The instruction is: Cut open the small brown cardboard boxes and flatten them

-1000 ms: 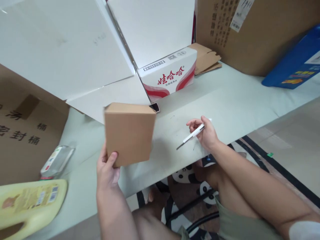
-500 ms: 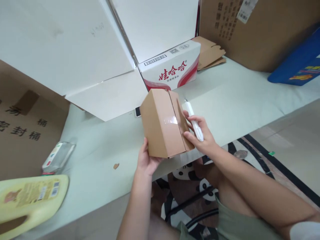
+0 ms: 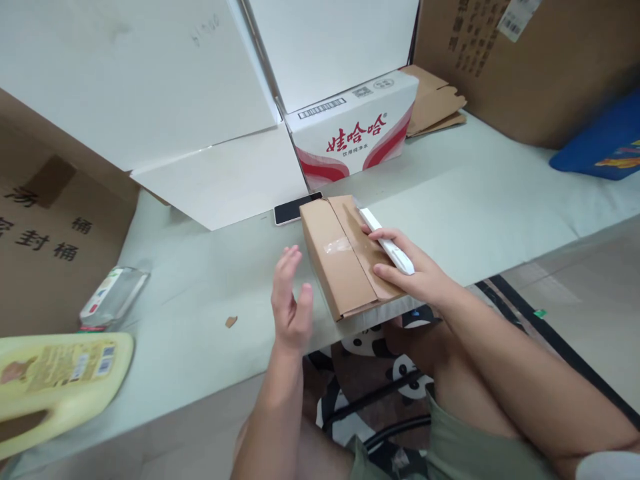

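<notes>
A small brown cardboard box (image 3: 340, 263) lies on the pale green table (image 3: 475, 207) near its front edge, its taped seam facing up. My right hand (image 3: 413, 270) rests on the box's right side and is closed round a white pen-shaped cutter (image 3: 386, 241), which lies along the box top. My left hand (image 3: 291, 307) hovers just left of the box with its fingers stretched out, holding nothing and not touching the box.
A phone (image 3: 295, 208) lies behind the box. A white carton with red print (image 3: 353, 130) and large cardboard boxes (image 3: 525, 60) stand at the back. A yellow jug (image 3: 55, 387) and a clear packet (image 3: 113, 297) lie at the left. A blue pack (image 3: 600, 143) is at the right.
The box was held up in my left hand, then turned and laid flat on the table. My left hand has let go of it. My right hand with the cutter moved onto the box.
</notes>
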`<state>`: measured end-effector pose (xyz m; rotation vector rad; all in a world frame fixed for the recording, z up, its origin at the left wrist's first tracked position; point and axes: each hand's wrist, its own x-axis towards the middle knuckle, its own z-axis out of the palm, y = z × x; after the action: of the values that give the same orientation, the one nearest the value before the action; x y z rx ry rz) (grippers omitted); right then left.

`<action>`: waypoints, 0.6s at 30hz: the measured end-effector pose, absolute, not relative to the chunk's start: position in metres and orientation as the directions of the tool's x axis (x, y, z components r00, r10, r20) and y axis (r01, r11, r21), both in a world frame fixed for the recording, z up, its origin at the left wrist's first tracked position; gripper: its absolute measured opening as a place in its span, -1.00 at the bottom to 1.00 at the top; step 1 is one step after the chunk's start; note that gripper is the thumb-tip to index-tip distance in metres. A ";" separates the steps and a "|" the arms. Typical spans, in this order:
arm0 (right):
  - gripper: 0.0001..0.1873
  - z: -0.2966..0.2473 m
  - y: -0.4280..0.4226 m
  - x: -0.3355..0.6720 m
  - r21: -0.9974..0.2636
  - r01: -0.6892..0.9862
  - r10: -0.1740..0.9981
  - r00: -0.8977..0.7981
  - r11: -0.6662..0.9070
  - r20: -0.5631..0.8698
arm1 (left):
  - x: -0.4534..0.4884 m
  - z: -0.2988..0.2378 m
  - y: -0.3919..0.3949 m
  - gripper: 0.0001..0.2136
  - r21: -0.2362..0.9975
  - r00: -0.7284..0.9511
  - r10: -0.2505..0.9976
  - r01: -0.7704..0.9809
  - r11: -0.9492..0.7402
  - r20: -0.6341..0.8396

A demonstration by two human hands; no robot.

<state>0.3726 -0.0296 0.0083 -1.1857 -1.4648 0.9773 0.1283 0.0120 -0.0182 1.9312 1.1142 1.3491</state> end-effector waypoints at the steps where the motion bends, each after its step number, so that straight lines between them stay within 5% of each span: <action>1: -0.59 0.008 -0.029 0.369 -0.958 0.193 0.977 -0.072 0.211 0.200 | 0.130 -0.013 0.012 -0.59 0.667 0.315 0.728 0.293 -0.685 0.610; 4: -0.57 0.001 -0.027 0.360 -0.953 0.174 0.968 -0.084 0.247 0.236 | 0.137 -0.010 0.010 -0.63 0.494 0.481 0.548 0.247 -0.834 0.684; 11: -0.83 0.003 -0.049 0.346 -0.845 0.163 0.749 0.401 0.509 0.528 | 0.146 -0.027 0.002 -0.58 0.480 0.337 0.577 0.331 -0.812 0.744; 18: -0.59 0.026 -0.064 0.331 -0.598 0.589 0.726 0.026 0.544 0.687 | 0.165 -0.027 -0.016 -0.58 0.475 0.253 0.587 0.390 -0.789 0.769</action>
<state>0.3309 -0.0641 0.0258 -1.1253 -1.6530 0.1517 0.1650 -0.0162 -0.0269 2.3313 0.9221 1.5618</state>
